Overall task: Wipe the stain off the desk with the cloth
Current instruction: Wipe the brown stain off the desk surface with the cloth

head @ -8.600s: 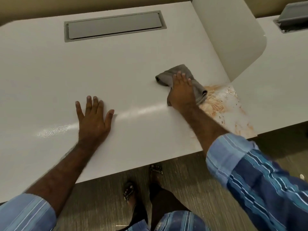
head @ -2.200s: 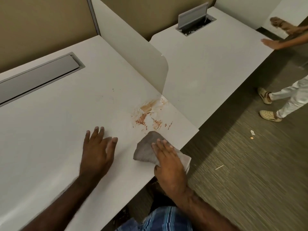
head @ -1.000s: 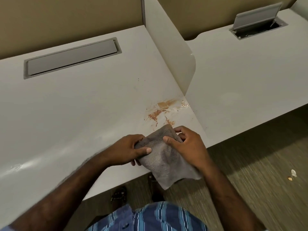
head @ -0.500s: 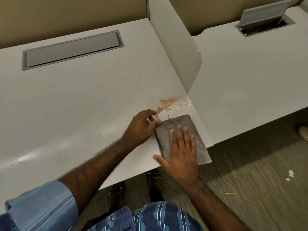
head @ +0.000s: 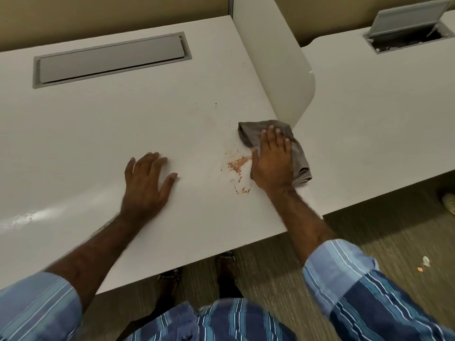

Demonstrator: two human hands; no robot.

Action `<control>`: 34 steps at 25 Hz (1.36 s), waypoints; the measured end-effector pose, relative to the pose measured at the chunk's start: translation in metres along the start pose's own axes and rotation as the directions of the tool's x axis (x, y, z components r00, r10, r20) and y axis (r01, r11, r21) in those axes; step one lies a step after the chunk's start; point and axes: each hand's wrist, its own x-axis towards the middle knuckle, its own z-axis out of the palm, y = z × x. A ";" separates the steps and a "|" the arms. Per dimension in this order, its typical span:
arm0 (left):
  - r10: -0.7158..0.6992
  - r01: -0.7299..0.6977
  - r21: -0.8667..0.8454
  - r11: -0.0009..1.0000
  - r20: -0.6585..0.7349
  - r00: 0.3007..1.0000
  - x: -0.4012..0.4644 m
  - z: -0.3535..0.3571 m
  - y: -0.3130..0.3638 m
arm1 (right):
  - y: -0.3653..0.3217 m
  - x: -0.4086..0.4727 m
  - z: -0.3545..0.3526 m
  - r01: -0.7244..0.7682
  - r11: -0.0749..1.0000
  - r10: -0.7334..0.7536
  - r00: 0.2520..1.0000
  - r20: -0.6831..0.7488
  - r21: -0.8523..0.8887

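Note:
A folded grey cloth (head: 298, 153) lies on the white desk (head: 123, 124) at the foot of the divider panel. My right hand (head: 272, 161) presses flat on the cloth, fingers spread and pointing away from me. An orange-brown stain (head: 237, 166) shows just left of that hand, with small specks trailing toward the desk's front edge. A few dark specks (head: 216, 105) dot the surface farther back. My left hand (head: 147, 180) rests flat on the bare desk, fingers apart, well to the left of the stain.
A white divider panel (head: 275, 57) rises between this desk and the neighbouring desk (head: 381, 114). A closed grey cable hatch (head: 110, 59) sits at the back left. On the neighbouring desk an open hatch (head: 408, 25) stands raised. Carpet and small litter (head: 425, 260) lie below right.
My right hand has pushed the cloth forward and right, up to the divider's foot, covering the upper stain. My left hand has let go of the cloth and moved left, flat on the desk.

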 end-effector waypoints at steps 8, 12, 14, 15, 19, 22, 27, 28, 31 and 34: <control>-0.025 0.025 -0.061 0.998 -0.005 1.000 0.001 0.002 -0.004 | -0.007 -0.108 0.006 0.084 0.983 -0.073 0.995 -0.074 0.164; -0.040 0.040 -0.055 0.998 -0.012 0.999 0.002 0.004 -0.005 | -0.012 -0.186 0.011 0.189 0.969 -0.196 0.980 0.030 0.158; -0.045 0.044 -0.048 0.998 -0.022 0.999 0.001 0.004 -0.004 | -0.014 -0.167 0.012 0.224 0.961 -0.234 0.971 0.043 0.159; -0.042 0.041 -0.045 0.998 -0.026 0.999 0.001 0.004 -0.003 | -0.018 -0.146 0.011 0.240 0.956 -0.251 0.967 0.045 0.166; -0.042 0.041 -0.031 0.999 -0.031 0.999 0.002 0.002 -0.002 | -0.050 -0.011 0.012 0.248 0.953 -0.256 0.966 0.027 0.174; -0.048 0.047 -0.035 0.998 -0.029 0.998 0.003 -0.001 0.001 | -0.074 0.068 0.004 0.232 0.962 -0.246 0.966 0.085 0.145; -0.051 0.050 -0.047 0.998 -0.030 0.998 0.003 -0.004 0.003 | -0.050 0.008 0.004 0.296 0.925 -0.303 0.953 -0.009 0.240; -0.051 0.050 -0.049 0.998 -0.027 0.998 0.003 -0.003 0.002 | -0.038 -0.023 0.005 0.318 0.913 -0.327 0.945 -0.009 0.257; -0.047 0.046 -0.049 0.998 -0.030 0.998 0.003 -0.001 0.000 | -0.002 -0.127 -0.001 0.335 0.890 -0.383 0.918 0.107 0.308; -0.047 0.045 -0.045 0.998 -0.038 0.998 0.003 0.002 -0.002 | 0.013 -0.177 0.000 0.416 0.866 -0.463 0.876 0.133 0.277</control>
